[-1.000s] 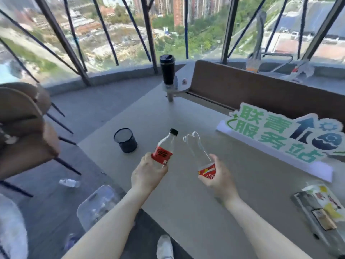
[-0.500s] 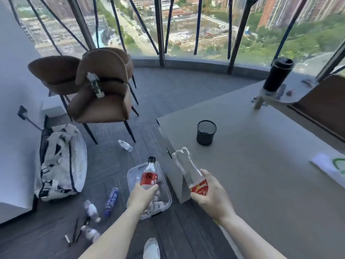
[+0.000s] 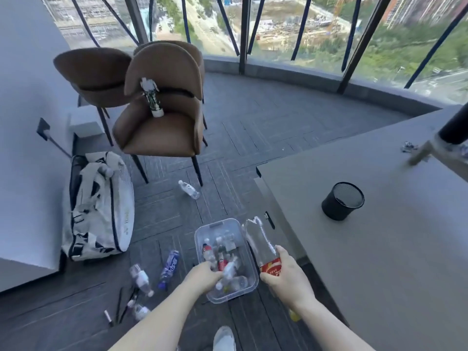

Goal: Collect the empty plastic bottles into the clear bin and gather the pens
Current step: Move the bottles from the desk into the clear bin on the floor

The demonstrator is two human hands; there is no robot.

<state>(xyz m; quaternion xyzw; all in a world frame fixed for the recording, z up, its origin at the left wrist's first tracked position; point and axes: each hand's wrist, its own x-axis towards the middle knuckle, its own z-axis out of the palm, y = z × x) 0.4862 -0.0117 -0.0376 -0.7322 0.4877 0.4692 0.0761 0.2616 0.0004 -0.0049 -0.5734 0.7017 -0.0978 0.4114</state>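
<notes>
Clear plastic walls of the bin were seen on the dark floor at about six o'clock in the head view, already partly filled with bottles. Half a second before, the black-capped cola bottle had been held upright above the bin; at this moment it was lowered inside among the others, with the left hand curled over the near rim. Whether the fingers were gripping it or had just let go could not be told. The crushed clear bottle with the red label was gripped near its base by the right hand, just beside the bin's right wall, and had not yet been put in.

One bottle was judged as good as delivered, and the second was judged next in line.

Much was left to be collected. A blue-labelled bottle and two clear bottles lay at about seven o'clock, another clear bottle at eleven o'clock under the brown chair, and a green-patterned bottle leaned on that chair's seat. Pens were scattered on the floor at seven o'clock, and one dark pen lay at one o'clock by the grey table, where the black mesh pen cup stood apart.
</notes>
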